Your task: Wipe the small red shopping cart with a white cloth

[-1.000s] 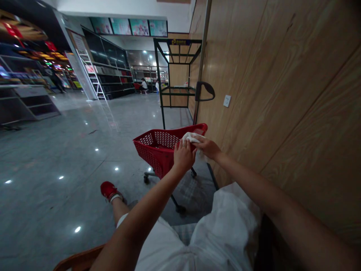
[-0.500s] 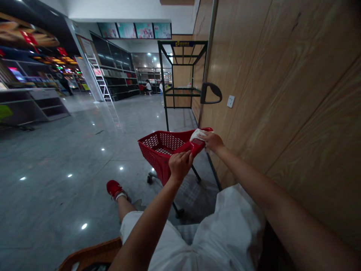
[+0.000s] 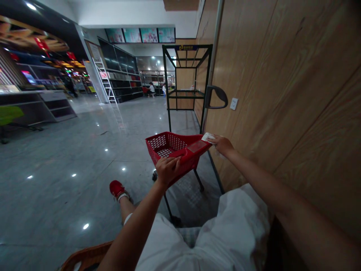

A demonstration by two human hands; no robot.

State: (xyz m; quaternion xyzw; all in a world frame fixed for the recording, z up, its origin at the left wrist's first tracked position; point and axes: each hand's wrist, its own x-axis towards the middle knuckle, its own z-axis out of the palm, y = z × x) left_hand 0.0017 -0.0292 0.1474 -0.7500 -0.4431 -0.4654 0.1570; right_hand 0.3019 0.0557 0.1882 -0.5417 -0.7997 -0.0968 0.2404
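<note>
A red plastic shopping cart (image 3: 183, 162) with a mesh basket and small wheels stands in front of me, its handle bar tilted toward my right. My left hand (image 3: 167, 170) grips the near rim of the cart. My right hand (image 3: 222, 145) is at the far end of the bar, pressing a white cloth (image 3: 208, 137) against it. Most of the cloth is hidden under my fingers. The basket looks empty where it shows.
A wood-panelled wall (image 3: 267, 94) with a socket (image 3: 234, 104) and black door handle (image 3: 217, 96) runs close on the right. A black metal rack (image 3: 186, 77) stands beyond the cart. Shelves, a ladder and distant people lie across the polished floor (image 3: 70, 180).
My left hand has slid left along the cart's rim, and my right hand has moved right with the cloth along the handle bar. The cart has turned slightly.
</note>
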